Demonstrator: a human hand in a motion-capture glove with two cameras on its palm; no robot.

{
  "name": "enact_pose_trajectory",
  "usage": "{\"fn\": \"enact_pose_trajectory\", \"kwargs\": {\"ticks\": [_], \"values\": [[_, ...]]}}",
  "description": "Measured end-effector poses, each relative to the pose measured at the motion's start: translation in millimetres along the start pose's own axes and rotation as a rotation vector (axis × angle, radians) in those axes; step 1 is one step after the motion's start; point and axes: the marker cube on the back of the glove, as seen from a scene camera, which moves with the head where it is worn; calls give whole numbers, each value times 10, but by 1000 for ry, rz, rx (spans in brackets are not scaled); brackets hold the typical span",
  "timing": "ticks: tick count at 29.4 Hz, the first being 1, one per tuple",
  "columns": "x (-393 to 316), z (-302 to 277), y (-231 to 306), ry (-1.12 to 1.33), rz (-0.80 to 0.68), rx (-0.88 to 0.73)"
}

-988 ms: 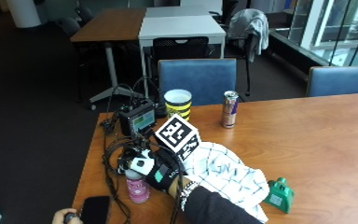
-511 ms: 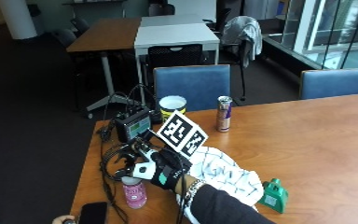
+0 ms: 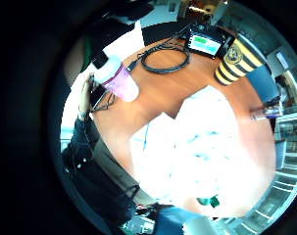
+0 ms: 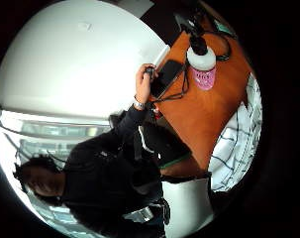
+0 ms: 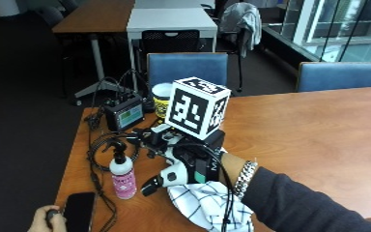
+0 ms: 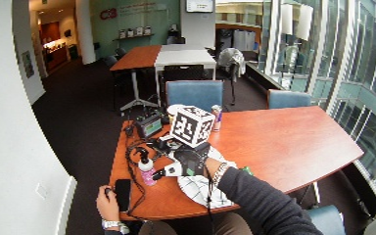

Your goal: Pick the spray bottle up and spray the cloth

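Observation:
The spray bottle (image 5: 123,176) stands upright on the wooden table (image 5: 314,135), pink liquid below a black trigger head. My gloved right hand (image 5: 173,175) hovers just beside it, fingers (image 5: 150,185) relaxed and pointing at the bottle, holding nothing. Under and behind the hand lies the white cloth (image 5: 206,205) with a dark grid pattern, near the table's front edge. From the palm, the bottle (image 3: 116,78) stands past the cloth (image 3: 207,147). The thumb side view shows the bottle (image 4: 203,70) next to a phone.
A bare left hand (image 5: 44,220) rests by a black phone (image 5: 78,210) at the front left corner. Black cables (image 5: 102,150), a small screen device (image 5: 125,114) and a yellow striped cup (image 5: 162,96) stand behind the bottle. A can (image 6: 217,117) and a green object (image 3: 209,200) lie farther right.
The outside camera has moved closer and the whole picture has shifted. The gloved hand stays beside the bottle over the cloth's edge, still holding nothing.

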Motion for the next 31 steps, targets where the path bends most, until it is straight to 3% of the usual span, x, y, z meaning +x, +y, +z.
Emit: {"fn": "enact_pose_trajectory", "kwargs": {"ticks": [6,18,31], "values": [[-308,-191,459,173,-91,50],[-718,-105,1076,192,-211,60],[-894,-29,1282,191,-256,43]]}}
